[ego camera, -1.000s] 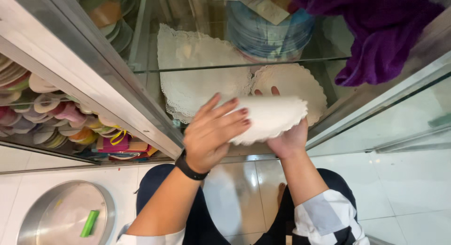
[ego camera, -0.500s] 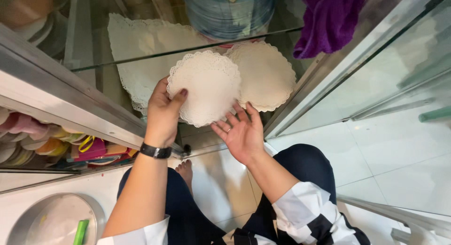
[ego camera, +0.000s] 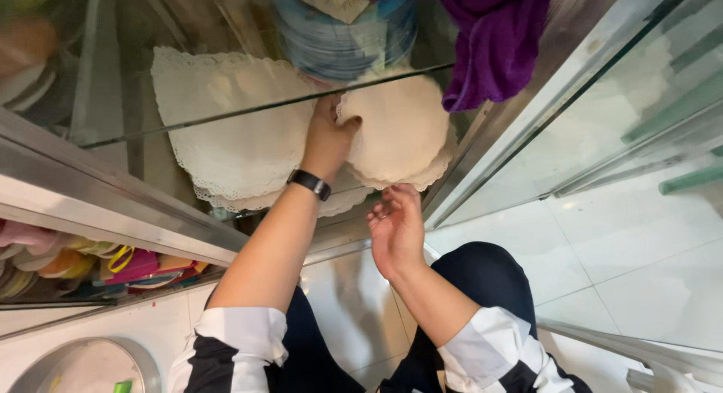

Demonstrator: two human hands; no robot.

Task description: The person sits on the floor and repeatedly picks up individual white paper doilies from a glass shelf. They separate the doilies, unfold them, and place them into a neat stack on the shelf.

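My left hand (ego camera: 328,135), with a black band on its wrist, reaches under the glass shelf (ego camera: 226,114) and grips the left edge of a round white lace-edged doily (ego camera: 399,133). That doily lies on a pile of similar doilies on the cabinet's lower shelf. My right hand (ego camera: 395,227) hovers just below the doily's lower edge, fingers apart and holding nothing. A larger stack of white doilies (ego camera: 226,137) lies to the left of my left hand.
A purple cloth (ego camera: 493,39) hangs at the top right. A stack of blue plates (ego camera: 343,39) stands behind the doilies. Coloured dishes (ego camera: 83,261) fill a lower shelf at the left. A round metal lid (ego camera: 83,367) sits at the bottom left. White tiled floor lies to the right.
My left hand has carried the round doily up and to the right, into the cabinet and onto the right pile. My right hand has let go and dropped slightly below it.
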